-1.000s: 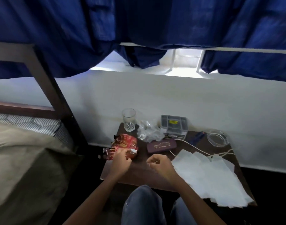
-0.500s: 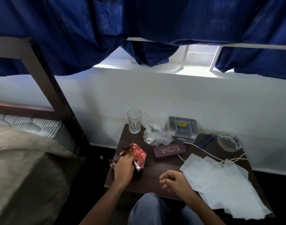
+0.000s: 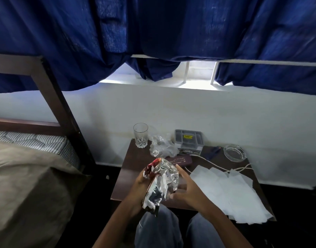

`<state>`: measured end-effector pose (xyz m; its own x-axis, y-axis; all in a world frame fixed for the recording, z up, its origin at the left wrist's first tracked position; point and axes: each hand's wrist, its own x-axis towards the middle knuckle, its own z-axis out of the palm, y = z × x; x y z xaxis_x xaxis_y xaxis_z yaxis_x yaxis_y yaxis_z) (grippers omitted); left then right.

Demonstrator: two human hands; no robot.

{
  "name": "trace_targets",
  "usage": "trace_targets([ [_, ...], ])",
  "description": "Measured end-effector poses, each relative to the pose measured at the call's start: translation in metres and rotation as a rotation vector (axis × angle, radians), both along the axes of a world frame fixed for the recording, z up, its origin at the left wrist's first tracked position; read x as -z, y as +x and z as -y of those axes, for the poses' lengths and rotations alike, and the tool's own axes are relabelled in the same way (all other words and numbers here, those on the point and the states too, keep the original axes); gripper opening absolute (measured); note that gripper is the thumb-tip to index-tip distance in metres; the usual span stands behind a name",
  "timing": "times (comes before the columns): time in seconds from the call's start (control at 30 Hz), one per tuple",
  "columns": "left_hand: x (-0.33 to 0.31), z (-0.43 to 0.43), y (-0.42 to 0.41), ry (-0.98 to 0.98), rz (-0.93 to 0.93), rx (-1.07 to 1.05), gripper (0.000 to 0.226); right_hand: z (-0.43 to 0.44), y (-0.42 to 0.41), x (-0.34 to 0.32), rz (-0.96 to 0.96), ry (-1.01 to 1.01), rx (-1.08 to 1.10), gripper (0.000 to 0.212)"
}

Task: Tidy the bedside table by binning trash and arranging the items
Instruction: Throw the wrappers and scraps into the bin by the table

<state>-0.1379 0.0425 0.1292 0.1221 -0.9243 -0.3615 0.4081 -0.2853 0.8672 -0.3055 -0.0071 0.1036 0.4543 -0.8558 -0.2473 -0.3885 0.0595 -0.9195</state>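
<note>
Your left hand (image 3: 139,187) grips the crumpled snack wrapper (image 3: 160,181), red outside and silver foil inside, and holds it up over the near left part of the counter (image 3: 134,165), above your knees. Your right hand (image 3: 187,190) is spread, fingers loosely extended, and touches the wrapper's right side without closing on it. This looks like the binning step: you have one piece of trash in hand and seem to be about to scrunch it smaller. No bin shows in this view, so your next move calls for finding it, probably by turning away from the counter, and carrying the wrapper there. Keep it bunched so no crumbs spill on the bed at left. After that, the crumpled clear plastic (image 3: 162,147) at the far side, just right of the drinking glass (image 3: 140,135), looks like the next candidate for trash. Left to arrange are the maroon case (image 3: 182,160), partly hidden behind the wrapper, the grey box (image 3: 188,139) against the wall, the glass ashtray (image 3: 234,152) at far right, the white cord (image 3: 216,166), and the white paper sheets (image 3: 230,192) overhanging the near right edge.
</note>
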Motion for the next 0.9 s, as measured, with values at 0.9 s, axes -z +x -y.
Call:
trace_targets([
  [0.9, -0.032, -0.024, -0.074, 0.083, 0.269, 0.203, 0.024, -0.051, -0.038, -0.05, 0.372, -0.06, 0.411, 0.022],
])
